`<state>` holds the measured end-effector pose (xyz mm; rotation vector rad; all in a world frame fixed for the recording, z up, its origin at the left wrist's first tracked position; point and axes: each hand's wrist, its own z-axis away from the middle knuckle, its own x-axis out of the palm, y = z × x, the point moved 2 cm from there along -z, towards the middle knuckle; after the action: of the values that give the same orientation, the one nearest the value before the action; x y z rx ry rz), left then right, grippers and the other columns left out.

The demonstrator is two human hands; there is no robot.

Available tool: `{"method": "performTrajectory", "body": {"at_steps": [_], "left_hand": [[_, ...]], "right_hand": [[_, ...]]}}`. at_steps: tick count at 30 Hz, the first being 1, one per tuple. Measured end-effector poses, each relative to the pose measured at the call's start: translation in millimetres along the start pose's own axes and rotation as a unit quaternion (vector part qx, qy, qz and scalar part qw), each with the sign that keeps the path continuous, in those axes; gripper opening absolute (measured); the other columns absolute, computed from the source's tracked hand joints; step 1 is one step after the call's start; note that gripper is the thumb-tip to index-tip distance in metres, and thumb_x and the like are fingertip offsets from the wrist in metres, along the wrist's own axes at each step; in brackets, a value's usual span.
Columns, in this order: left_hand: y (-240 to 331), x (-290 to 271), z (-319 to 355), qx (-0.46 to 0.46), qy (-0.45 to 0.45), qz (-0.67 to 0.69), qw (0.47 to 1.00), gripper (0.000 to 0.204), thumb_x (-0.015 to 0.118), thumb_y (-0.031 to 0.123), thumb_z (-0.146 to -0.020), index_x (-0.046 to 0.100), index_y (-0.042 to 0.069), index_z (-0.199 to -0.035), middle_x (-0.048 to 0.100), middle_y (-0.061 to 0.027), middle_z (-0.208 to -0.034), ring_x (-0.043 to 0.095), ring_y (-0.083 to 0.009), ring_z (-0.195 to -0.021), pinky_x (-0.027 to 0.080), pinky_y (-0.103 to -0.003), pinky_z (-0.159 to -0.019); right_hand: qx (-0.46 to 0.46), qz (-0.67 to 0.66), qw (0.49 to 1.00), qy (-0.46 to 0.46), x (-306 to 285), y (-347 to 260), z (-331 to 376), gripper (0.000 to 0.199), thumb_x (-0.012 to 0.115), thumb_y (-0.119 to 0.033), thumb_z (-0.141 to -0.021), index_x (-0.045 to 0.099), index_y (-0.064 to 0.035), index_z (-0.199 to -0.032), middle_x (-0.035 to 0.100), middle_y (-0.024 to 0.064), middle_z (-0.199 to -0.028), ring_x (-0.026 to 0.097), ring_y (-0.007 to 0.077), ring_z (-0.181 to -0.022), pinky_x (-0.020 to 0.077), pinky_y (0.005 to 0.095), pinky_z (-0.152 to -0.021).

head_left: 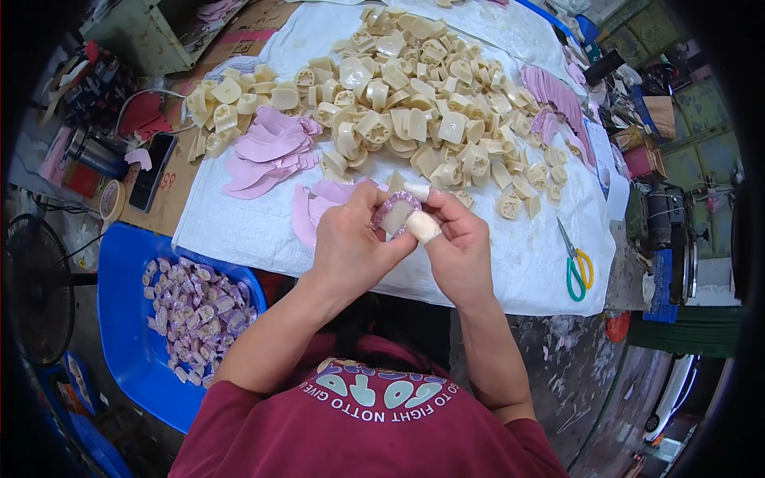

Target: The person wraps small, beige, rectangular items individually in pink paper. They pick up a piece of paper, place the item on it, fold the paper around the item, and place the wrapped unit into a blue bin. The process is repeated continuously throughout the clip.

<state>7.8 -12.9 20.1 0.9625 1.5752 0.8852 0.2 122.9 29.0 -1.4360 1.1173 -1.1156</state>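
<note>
My left hand [351, 235] and my right hand [458, 247] meet over the near edge of the white-covered table. Between them they grip a small shoe heel [396, 215] wrapped in shiny purple material, its pale inner face turned up. White coverings [423, 227] sit on the thumb and a fingertip of my right hand. Just behind my hands spreads a big heap of bare beige plastic heels [422, 88]. Flat pink cover pieces [271, 151] are stacked left of the heap, and more pink pieces [307, 209] lie partly hidden by my left hand.
A blue tub [127, 319] at the lower left holds many purple-covered heels [195, 315]. Scissors [575, 259] with green and yellow handles lie at the right. Purple strips [558, 103] rest at the far right. A phone [151, 171], a tape roll [112, 199] and a fan [38, 287] are leftward.
</note>
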Motion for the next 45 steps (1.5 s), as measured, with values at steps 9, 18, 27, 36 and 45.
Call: {"method": "performTrajectory", "body": {"at_steps": [9, 18, 27, 36, 45], "left_hand": [[3, -24, -3, -0.021, -0.079, 0.283, 0.956, 0.030, 0.065, 0.003, -0.084, 0.060, -0.001, -0.114, 0.061, -0.0015, -0.079, 0.056, -0.0061, -0.070, 0.047, -0.024, -0.062], [14, 8, 19, 0.146, 0.021, 0.089, 0.985, 0.038, 0.062, 0.000, -0.083, 0.055, -0.002, -0.120, 0.058, -0.0063, -0.077, 0.056, -0.0134, -0.067, 0.047, -0.026, -0.061], [10, 15, 19, -0.116, -0.091, 0.496, 0.856, 0.037, 0.045, 0.030, -0.100, 0.057, -0.001, -0.116, 0.067, -0.0105, -0.086, 0.063, -0.0103, -0.068, 0.049, -0.021, -0.052], [-71, -135, 69, -0.159, 0.214, 0.267, 0.926, 0.029, 0.052, 0.029, -0.093, 0.060, 0.002, -0.094, 0.049, -0.0028, -0.057, 0.045, -0.0101, -0.041, 0.039, -0.024, -0.039], [-100, -242, 304, -0.649, -0.054, -0.114, 0.750, 0.059, 0.046, 0.053, -0.092, 0.065, 0.000, -0.077, 0.067, -0.0152, -0.072, 0.068, -0.0313, -0.077, 0.054, -0.040, -0.064]], "right_hand": [[-0.110, 0.091, 0.989, -0.025, -6, -5, 3, 0.017, 0.058, -0.004, -0.089, 0.062, 0.0038, -0.103, 0.064, 0.0058, -0.085, 0.061, 0.0107, -0.075, 0.0488, 0.0236, -0.065], [0.145, -0.137, 0.979, 0.026, -5, 11, 23, 0.032, 0.052, -0.028, -0.096, 0.065, -0.0010, -0.086, 0.061, 0.0026, -0.065, 0.053, 0.0062, -0.050, 0.0414, 0.0193, -0.044], [0.163, -0.139, 0.977, -0.007, 14, 24, 44, 0.029, 0.052, -0.024, -0.095, 0.063, -0.0010, -0.084, 0.053, 0.0004, -0.055, 0.048, 0.0058, -0.044, 0.0367, 0.0194, -0.039], [0.212, -0.140, 0.948, -0.192, 19, 50, 55, 0.039, 0.048, -0.030, -0.098, 0.051, -0.0001, -0.122, 0.066, 0.0155, -0.091, 0.063, 0.0136, -0.065, 0.0522, 0.0248, -0.060], [0.114, 0.048, 0.990, -0.064, -47, 83, 36, 0.028, 0.053, -0.011, -0.094, 0.057, 0.0005, -0.119, 0.066, 0.0097, -0.089, 0.060, 0.0092, -0.064, 0.0491, 0.0218, -0.058]]}}
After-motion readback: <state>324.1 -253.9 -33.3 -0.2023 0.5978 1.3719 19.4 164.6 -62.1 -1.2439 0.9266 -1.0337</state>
